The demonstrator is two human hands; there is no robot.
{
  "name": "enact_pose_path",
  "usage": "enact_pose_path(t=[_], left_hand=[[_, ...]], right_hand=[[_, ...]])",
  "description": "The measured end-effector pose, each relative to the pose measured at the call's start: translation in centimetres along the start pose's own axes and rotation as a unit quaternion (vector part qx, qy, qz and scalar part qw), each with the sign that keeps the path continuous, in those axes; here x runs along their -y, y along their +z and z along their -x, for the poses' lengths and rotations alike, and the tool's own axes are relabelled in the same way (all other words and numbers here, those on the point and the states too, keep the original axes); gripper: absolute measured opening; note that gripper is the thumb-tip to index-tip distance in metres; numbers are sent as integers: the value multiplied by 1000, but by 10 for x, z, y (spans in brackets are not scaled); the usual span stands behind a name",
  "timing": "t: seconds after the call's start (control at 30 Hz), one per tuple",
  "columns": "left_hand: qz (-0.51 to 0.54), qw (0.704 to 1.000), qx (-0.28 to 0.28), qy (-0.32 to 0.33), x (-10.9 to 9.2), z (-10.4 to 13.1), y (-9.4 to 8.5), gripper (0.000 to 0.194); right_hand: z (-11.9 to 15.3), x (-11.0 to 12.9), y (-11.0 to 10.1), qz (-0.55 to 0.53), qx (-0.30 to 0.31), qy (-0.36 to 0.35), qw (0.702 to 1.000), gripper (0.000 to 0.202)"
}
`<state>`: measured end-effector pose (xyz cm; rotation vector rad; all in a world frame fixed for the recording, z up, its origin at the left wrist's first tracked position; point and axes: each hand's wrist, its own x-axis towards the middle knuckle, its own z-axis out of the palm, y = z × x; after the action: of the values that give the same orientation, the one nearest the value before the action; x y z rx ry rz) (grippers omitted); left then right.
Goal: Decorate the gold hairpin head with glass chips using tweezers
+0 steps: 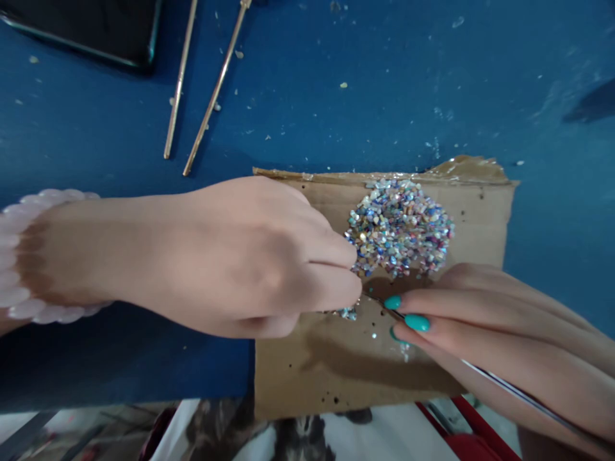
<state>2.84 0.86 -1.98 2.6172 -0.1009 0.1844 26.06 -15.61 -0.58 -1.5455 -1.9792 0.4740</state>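
Note:
A pile of small multicoloured shiny chips (401, 227) lies on a piece of brown cardboard (298, 384). My left hand (269, 256), with a pale beaded bracelet (41, 198) at the wrist, reaches over the cardboard's left part with its fingers curled. What those fingers hold is hidden beneath the hand. My right hand (485, 314), with turquoise nails, pinches a thin metal tool (516, 390), whose tip points toward my left fingertips, just below the pile. A few chips (348, 314) show under my left hand.
Two thin metallic rods (211, 109) lie on the blue table (384, 83) at the upper left. Beside them is a dark, glossy flat object (86, 29). Small pale flakes are scattered over the table. Patterned fabric (302, 438) shows below the cardboard.

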Motion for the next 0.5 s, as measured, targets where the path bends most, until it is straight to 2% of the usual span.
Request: enact_pose_path(t=[0.13,0.33,0.5], left_hand=[[1,1000,1,1,1,-1,1,15],[-3,1000,2,0,0,0,1,15],[-2,1000,0,1,0,0,0,15]], right_hand=[[0,0,2,-2,-12,0,1000,28],[-4,-1,4,-2,-13,-11,1000,14],[-3,1,6,10,-39,-13,999,16]])
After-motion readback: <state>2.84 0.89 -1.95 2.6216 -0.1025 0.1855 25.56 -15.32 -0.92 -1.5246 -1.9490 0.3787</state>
